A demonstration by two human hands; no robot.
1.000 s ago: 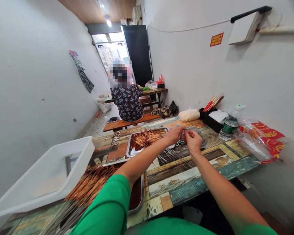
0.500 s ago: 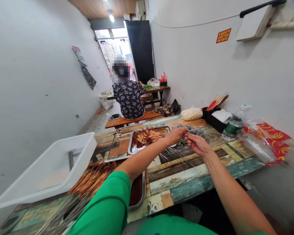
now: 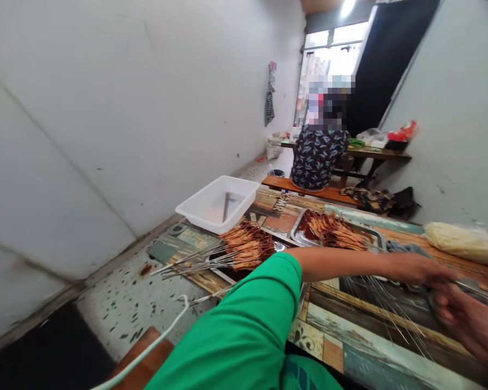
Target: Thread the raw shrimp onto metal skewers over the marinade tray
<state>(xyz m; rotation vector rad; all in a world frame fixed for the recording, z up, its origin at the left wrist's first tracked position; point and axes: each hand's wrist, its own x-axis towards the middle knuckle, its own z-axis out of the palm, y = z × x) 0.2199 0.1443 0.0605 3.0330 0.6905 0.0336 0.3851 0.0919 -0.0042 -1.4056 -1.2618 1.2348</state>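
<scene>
My left hand reaches far right over the table, fingers closed around thin metal skewers whose ends stick out to its right. Just below it, touching or nearly so, is my right hand, blurred, its fingers curled in; what they pinch is hidden. Under my left forearm stands a metal tray of skewered brown meat, its bare skewers pointing toward me. More meat skewers lie over a second tray, partly covered by my green sleeve. A grey cloth lies behind my left hand.
A white plastic bin stands at the table's far left. A bag of pale food lies at the right. Beyond the table, a person sits on a bench, back turned. A white cable hangs at lower left.
My view has swung left, so the table and both hands appear farther right. The hands stay close together at the skewers. The bottle and chopstick box have left the view.
</scene>
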